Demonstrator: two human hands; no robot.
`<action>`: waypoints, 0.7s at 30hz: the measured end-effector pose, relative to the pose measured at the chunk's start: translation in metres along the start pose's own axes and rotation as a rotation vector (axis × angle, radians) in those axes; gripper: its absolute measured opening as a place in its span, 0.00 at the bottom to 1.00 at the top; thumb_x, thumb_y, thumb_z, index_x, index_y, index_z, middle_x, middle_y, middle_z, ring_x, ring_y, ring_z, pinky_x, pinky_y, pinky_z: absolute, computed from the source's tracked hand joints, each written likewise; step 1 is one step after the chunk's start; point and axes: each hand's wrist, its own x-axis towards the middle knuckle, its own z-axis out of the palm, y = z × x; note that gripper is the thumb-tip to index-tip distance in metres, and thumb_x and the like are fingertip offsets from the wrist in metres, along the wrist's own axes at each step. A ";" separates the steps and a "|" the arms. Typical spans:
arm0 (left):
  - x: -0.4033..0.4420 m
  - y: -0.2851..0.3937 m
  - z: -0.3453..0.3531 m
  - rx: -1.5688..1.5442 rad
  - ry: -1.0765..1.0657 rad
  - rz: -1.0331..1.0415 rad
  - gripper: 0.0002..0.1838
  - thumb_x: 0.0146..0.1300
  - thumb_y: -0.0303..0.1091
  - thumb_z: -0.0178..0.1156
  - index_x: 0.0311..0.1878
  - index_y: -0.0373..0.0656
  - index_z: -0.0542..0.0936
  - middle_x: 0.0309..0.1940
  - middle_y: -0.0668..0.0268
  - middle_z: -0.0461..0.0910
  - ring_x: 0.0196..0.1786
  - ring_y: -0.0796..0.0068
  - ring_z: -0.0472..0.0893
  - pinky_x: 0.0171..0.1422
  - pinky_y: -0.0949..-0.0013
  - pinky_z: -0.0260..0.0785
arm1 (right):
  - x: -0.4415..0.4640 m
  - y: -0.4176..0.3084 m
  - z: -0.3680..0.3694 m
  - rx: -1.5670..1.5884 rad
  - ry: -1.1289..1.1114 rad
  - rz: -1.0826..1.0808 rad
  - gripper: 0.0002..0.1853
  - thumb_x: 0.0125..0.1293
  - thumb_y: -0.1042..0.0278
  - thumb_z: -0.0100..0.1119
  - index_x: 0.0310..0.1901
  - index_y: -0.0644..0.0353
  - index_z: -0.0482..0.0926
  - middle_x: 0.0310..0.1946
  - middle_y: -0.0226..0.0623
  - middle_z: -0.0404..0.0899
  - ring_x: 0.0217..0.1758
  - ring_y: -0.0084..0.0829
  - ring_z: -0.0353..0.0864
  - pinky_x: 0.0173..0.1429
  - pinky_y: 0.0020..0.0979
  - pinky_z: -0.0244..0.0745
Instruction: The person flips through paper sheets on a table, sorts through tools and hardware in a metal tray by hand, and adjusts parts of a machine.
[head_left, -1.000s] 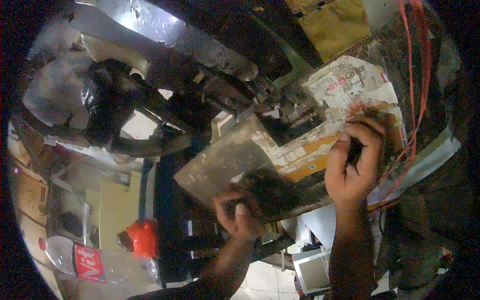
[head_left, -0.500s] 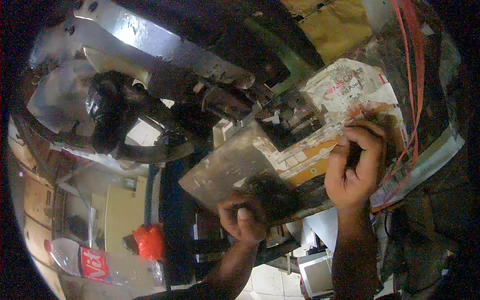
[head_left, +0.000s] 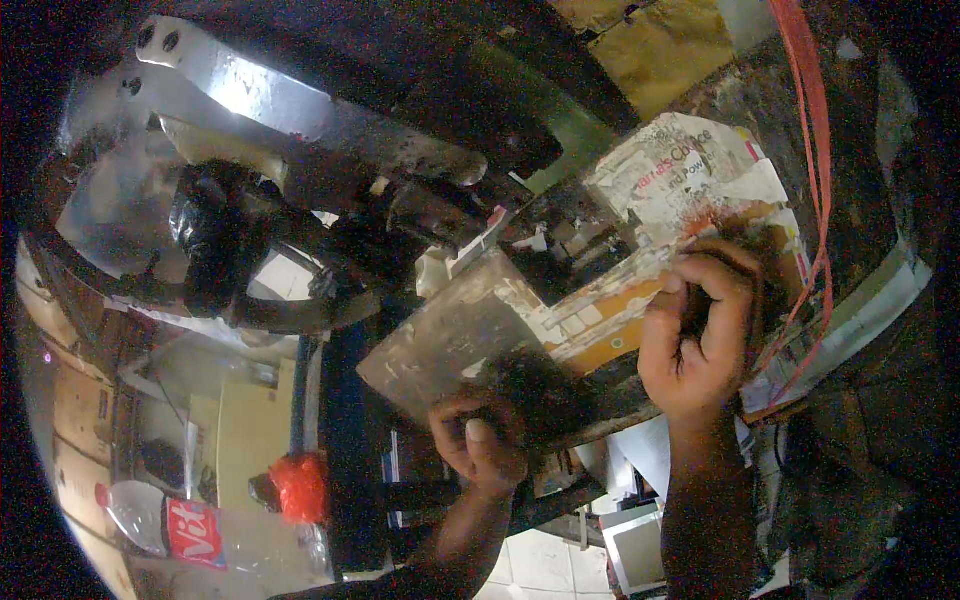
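Note:
My left hand [head_left: 478,440] is curled closed at the front edge of a worn, dark board [head_left: 450,335], its thumb on top; whatever its fingers hold is too dark to tell. My right hand [head_left: 703,330] rests over a torn printed card sheet [head_left: 690,170] on the board, thumb and index finger brought together near a reddish patch. Anything between those fingertips is too small to make out. Left of the card is a dark opening [head_left: 570,240] with small metal parts inside.
A machine arm [head_left: 300,110] and a handwheel [head_left: 310,310] stand at the upper left. Red cords [head_left: 818,170] hang at the right. A labelled bottle [head_left: 190,530] and an orange bag [head_left: 300,488] lie lower left. Yellow material [head_left: 670,50] is at the top.
The view has shifted slightly, so the machine, bottle and cords appear displaced. My right hand is slightly farther left in view; both hands keep nearly the same curled shape.

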 end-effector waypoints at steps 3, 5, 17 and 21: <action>-0.002 -0.002 -0.001 -0.010 0.014 -0.026 0.14 0.64 0.42 0.47 0.38 0.38 0.65 0.19 0.63 0.69 0.13 0.82 0.62 0.15 0.78 0.53 | 0.000 0.000 0.000 0.010 0.006 0.005 0.09 0.53 0.81 0.49 0.38 0.64 0.70 0.35 0.44 0.71 0.40 0.38 0.71 0.47 0.34 0.67; -0.002 -0.005 -0.003 -0.016 0.020 -0.024 0.14 0.64 0.42 0.47 0.38 0.38 0.65 0.19 0.63 0.69 0.13 0.82 0.62 0.15 0.78 0.52 | 0.000 0.000 0.001 0.011 0.007 0.002 0.09 0.53 0.81 0.49 0.39 0.64 0.70 0.36 0.44 0.71 0.39 0.38 0.71 0.47 0.34 0.67; 0.000 -0.004 -0.005 0.038 -0.040 0.005 0.15 0.65 0.44 0.47 0.39 0.39 0.66 0.17 0.65 0.67 0.13 0.81 0.62 0.16 0.77 0.52 | -0.001 0.000 -0.001 0.014 0.008 0.011 0.10 0.54 0.82 0.49 0.39 0.65 0.70 0.36 0.45 0.71 0.39 0.39 0.71 0.46 0.34 0.67; -0.001 -0.003 -0.002 0.015 -0.017 -0.005 0.15 0.65 0.43 0.45 0.39 0.39 0.66 0.17 0.64 0.68 0.14 0.81 0.62 0.17 0.77 0.53 | -0.001 0.000 -0.001 0.027 0.012 -0.005 0.10 0.54 0.82 0.49 0.39 0.65 0.70 0.35 0.44 0.71 0.39 0.39 0.71 0.46 0.35 0.67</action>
